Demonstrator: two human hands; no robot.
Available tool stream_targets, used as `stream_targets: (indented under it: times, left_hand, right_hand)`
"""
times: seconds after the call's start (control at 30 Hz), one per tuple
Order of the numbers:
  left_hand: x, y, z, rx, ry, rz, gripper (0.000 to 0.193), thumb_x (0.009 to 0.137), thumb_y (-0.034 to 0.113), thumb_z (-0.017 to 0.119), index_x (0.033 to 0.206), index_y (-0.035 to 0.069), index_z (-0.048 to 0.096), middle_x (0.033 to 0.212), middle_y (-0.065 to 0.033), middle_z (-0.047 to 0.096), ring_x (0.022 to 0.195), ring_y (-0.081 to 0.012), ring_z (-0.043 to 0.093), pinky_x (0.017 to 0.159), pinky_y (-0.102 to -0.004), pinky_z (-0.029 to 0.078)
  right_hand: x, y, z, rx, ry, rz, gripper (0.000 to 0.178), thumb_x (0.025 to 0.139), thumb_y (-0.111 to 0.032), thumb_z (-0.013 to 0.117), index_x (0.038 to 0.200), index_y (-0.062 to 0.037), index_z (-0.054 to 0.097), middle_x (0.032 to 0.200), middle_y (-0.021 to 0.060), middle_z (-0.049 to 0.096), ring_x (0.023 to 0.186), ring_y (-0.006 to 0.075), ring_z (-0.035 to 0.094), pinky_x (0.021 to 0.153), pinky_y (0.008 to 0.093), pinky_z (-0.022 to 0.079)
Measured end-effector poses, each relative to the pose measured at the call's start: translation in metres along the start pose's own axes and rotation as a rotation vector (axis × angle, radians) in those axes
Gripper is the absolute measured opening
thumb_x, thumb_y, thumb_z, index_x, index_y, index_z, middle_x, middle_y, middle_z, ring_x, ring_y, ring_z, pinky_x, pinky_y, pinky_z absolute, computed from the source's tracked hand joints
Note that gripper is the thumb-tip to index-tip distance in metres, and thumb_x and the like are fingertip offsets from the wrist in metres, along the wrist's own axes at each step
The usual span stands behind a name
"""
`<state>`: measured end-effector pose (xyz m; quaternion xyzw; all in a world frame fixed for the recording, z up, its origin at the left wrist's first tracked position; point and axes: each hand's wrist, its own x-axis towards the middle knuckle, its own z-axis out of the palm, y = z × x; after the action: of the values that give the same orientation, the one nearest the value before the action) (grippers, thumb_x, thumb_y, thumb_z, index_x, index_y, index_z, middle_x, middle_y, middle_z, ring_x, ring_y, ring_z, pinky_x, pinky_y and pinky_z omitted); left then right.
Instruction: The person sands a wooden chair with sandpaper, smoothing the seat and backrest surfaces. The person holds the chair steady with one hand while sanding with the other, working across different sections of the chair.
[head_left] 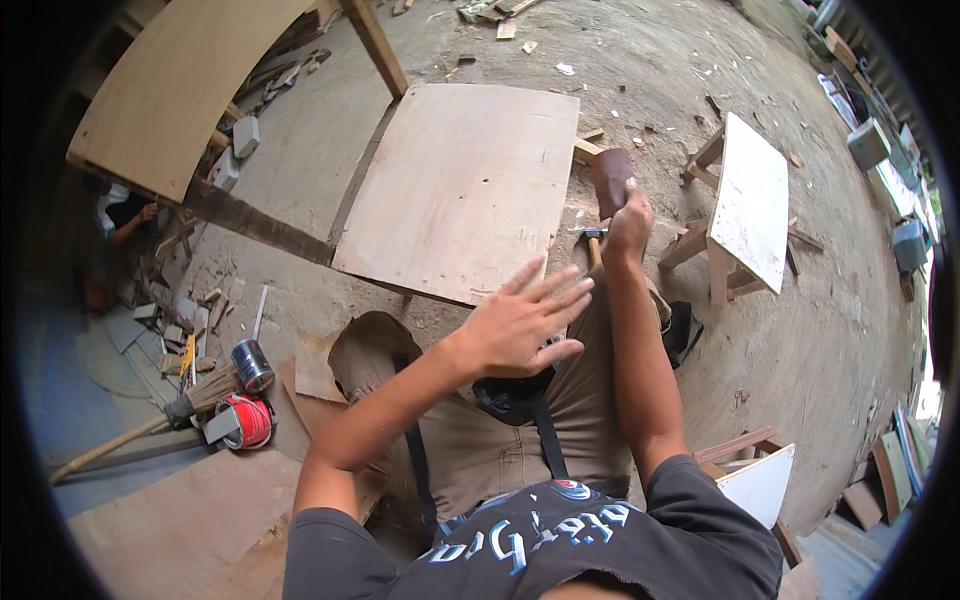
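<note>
I hold a dark brown, oblong block [612,178], its long side pointing away from me, by the right edge of the board [450,195]. The board is pale, squarish, dark-spotted near its middle.

A wood workshop is indicated by a board [450,190], a hammer [594,249], and wood scraps [507,30] scattered on the floor [830,340].

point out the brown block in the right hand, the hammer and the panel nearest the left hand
Brown block [612,180]: head view, middle of its visible side
Hammer [595,251]: head view, handle near its head
Panel [455,192]: head view, bare middle of its top
</note>
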<state>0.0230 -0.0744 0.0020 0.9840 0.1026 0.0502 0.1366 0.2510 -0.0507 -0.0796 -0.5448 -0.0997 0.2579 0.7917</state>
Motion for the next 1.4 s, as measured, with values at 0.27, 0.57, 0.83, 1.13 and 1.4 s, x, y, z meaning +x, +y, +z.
stream_targets:
  times: [0.27, 0.57, 0.83, 1.13, 1.4]
  left_hand:
    - [0.020, -0.088, -0.028, -0.043, 0.284, -0.327, 0.048, 0.102, 0.032, 0.038, 0.138, 0.000, 0.048, 0.149, -0.0219, 0.039, 0.143, -0.0342, 0.030, 0.119, -0.0472, 0.018]
    - [0.054, -0.128, -0.005, 0.184, 0.198, -0.457, 0.065, 0.099, 0.047, 0.038, 0.151, 0.008, 0.029, 0.158, -0.0148, 0.023, 0.147, -0.0271, 0.020, 0.119, -0.0522, 0.006]
    - [0.052, -0.124, -0.007, 0.158, 0.192, -0.464, 0.064, 0.098, 0.045, 0.040, 0.150, 0.009, 0.032, 0.158, -0.0140, 0.026, 0.147, -0.0262, 0.022, 0.119, -0.0518, 0.007]
    - [0.050, -0.122, -0.011, 0.091, 0.214, -0.475, 0.064, 0.096, 0.044, 0.045, 0.148, 0.008, 0.035, 0.156, -0.0148, 0.029, 0.146, -0.0264, 0.025, 0.119, -0.0507, 0.009]
    - [0.050, -0.125, -0.011, 0.077, 0.244, -0.458, 0.063, 0.096, 0.043, 0.044, 0.147, 0.008, 0.037, 0.156, -0.0147, 0.030, 0.146, -0.0255, 0.025, 0.120, -0.0505, 0.008]
  right_hand:
    - [-0.071, -0.019, 0.030, -0.296, -0.482, -0.314, 0.048, 0.104, -0.019, 0.034, 0.143, 0.0095, 0.035, 0.148, 0.0272, 0.038, 0.140, 0.0323, 0.034, 0.116, 0.0362, 0.026]
    - [-0.192, -0.021, -0.015, -0.516, -0.607, -0.271, 0.056, 0.098, -0.001, 0.039, 0.150, 0.0048, 0.019, 0.153, 0.0298, 0.023, 0.145, 0.0363, 0.021, 0.117, 0.0375, 0.023]
    - [-0.162, -0.026, 0.007, -0.805, -0.602, -0.424, 0.048, 0.099, -0.011, 0.042, 0.142, 0.0108, 0.035, 0.152, 0.0313, 0.024, 0.142, 0.0448, 0.022, 0.117, 0.0447, 0.022]
    - [-0.154, -0.036, 0.015, -1.048, -0.679, -0.586, 0.044, 0.099, -0.013, 0.042, 0.139, 0.0075, 0.042, 0.149, 0.0260, 0.035, 0.139, 0.0462, 0.028, 0.116, 0.0466, 0.025]
    - [-0.143, -0.040, 0.021, -0.944, -0.752, -0.453, 0.045, 0.101, -0.016, 0.041, 0.139, 0.0075, 0.043, 0.151, 0.0233, 0.033, 0.144, 0.0423, 0.020, 0.117, 0.0427, 0.023]
